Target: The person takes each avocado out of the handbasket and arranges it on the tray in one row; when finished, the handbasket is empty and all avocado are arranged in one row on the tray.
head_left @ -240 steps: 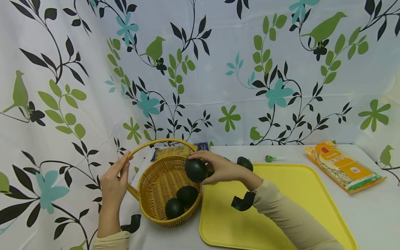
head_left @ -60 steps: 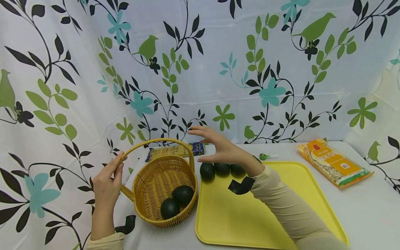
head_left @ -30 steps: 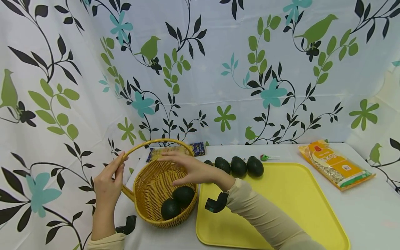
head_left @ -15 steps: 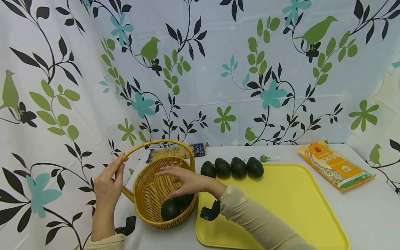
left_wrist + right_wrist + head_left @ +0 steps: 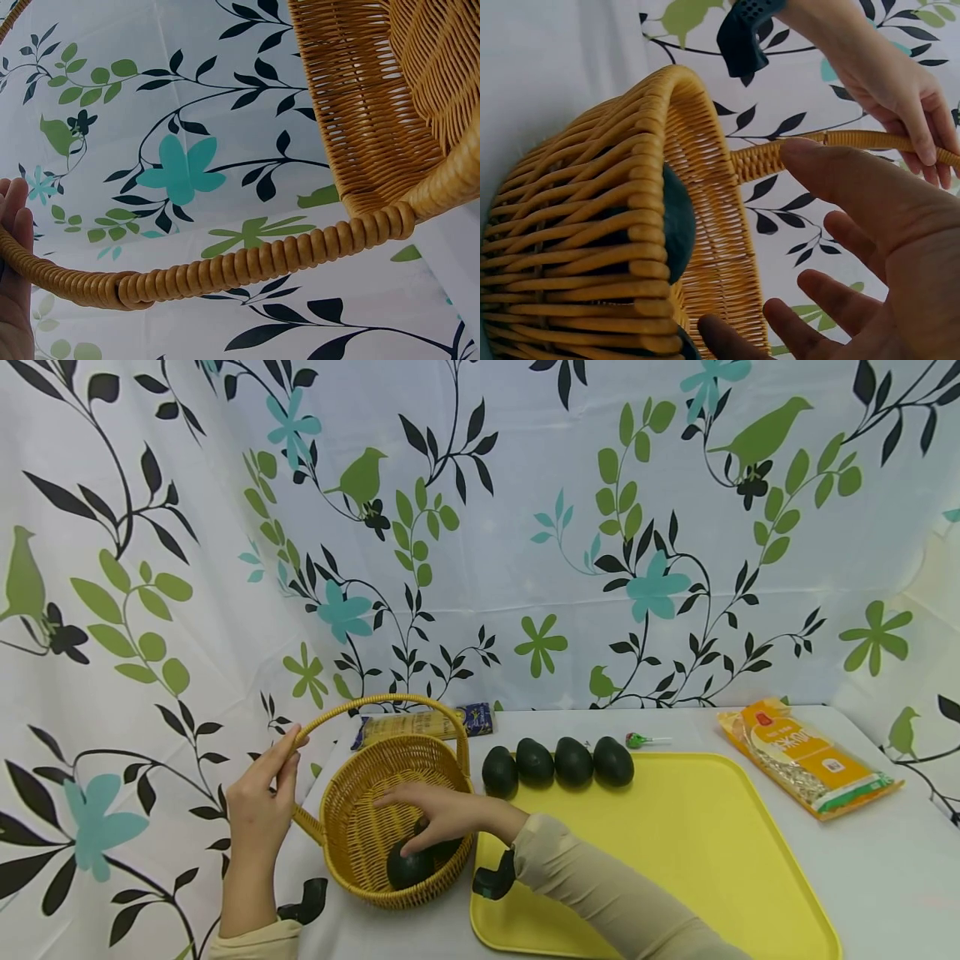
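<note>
My left hand grips the arched handle of a yellow wicker basket, which tilts toward the right. Its fingertips show on the handle in the left wrist view. Inside the basket, low on the right, lie two dark green avocados, one nearer and one partly covered by my right hand. That hand reaches over the basket's right rim, fingers spread, thumb over the nearer avocado; whether it touches cannot be told. The right wrist view shows its fingers apart and an avocado behind the rim.
A yellow tray lies right of the basket, with several avocados lined up along its far left edge. Behind stand a blue-and-yellow packet and a lollipop. An orange bag of oats lies far right, before a patterned curtain.
Earlier my right hand held an avocado at the basket's rim; that avocado now sits in the tray's row. Since then the hand has moved left and down into the basket. The left hand stays put.
</note>
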Tool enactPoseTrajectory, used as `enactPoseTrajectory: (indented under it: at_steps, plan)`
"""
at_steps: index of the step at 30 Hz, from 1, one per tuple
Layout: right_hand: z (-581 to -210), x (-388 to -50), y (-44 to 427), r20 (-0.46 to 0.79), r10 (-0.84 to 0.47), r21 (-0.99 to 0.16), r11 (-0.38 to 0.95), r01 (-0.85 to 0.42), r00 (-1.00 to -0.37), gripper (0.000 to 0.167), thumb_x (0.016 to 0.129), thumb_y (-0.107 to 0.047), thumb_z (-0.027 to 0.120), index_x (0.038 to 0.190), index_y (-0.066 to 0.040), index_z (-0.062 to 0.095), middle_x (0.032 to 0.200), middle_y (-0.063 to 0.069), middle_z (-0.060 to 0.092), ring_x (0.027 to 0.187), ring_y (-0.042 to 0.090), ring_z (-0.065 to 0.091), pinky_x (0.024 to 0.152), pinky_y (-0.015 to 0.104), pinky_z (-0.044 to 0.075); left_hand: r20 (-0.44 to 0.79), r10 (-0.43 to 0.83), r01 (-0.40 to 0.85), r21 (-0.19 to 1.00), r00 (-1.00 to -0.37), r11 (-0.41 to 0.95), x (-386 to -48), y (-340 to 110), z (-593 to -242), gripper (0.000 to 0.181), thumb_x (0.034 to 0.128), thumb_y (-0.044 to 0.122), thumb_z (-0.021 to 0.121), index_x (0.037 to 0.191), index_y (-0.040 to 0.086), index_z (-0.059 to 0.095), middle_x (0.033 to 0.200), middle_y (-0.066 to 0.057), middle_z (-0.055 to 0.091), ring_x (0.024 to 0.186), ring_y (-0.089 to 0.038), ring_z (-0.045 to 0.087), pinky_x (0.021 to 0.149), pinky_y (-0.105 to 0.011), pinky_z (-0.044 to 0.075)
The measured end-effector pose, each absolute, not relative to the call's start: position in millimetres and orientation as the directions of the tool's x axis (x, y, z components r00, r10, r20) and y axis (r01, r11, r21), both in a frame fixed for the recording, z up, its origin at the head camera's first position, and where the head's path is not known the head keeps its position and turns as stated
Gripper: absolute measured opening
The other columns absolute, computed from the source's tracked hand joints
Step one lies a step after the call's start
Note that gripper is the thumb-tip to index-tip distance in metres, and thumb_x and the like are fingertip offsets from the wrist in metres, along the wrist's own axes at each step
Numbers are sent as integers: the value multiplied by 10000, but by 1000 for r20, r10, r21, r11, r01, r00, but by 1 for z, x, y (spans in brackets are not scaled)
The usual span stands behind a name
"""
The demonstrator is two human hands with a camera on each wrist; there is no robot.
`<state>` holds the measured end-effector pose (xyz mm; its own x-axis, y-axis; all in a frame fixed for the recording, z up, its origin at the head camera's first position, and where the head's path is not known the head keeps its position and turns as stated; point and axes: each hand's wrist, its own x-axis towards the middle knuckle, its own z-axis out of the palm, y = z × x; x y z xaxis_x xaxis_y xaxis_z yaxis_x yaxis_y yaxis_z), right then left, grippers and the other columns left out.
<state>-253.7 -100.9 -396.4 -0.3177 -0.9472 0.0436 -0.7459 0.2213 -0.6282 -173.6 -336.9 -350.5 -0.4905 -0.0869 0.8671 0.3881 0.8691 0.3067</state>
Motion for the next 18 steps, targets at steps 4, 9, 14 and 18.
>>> enactPoseTrajectory:
  at_steps: [4, 9, 14, 18]
  plan:
    - [-398, -252, -104, 6, -951, -609, 241, -755, -308, 685, 869, -312, 674, 1461, -225, 341, 1533, 27, 322, 1416, 186, 288, 1143, 348, 288, 862, -89, 383, 311, -500, 870, -173, -337, -350, 478, 843, -86, 618, 1265, 138, 615, 1005, -186, 712, 1048, 272, 410, 802, 53, 333]
    - [-398, -250, -110, -46, -955, -615, 258, -745, -293, 679, 872, -328, 667, 1460, -223, 345, 1525, -7, 339, 1402, 157, 311, 1131, 312, 303, 850, -93, 374, 323, -519, 870, -171, -336, -349, 467, 849, -77, 615, 1268, 131, 612, 1029, -176, 711, 1068, 276, 400, 828, 56, 333]
    - [-394, -250, -117, -121, -945, -628, 310, -714, -304, 680, 865, -354, 670, 1457, -248, 353, 1515, -38, 353, 1393, 136, 321, 1118, 311, 321, 859, -93, 388, 321, -504, 864, -172, -336, -348, 447, 837, -95, 619, 1243, 92, 627, 1011, -189, 711, 1068, 270, 411, 830, 55, 338]
    - [-393, -249, -120, -198, -928, -638, 366, -678, -315, 676, 853, -342, 688, 1446, -255, 375, 1506, -59, 367, 1390, 131, 330, 1113, 316, 328, 867, -93, 399, 318, -490, 860, -173, -337, -350, 448, 830, -109, 619, 1233, 86, 633, 997, -201, 709, 1061, 267, 417, 814, 56, 340]
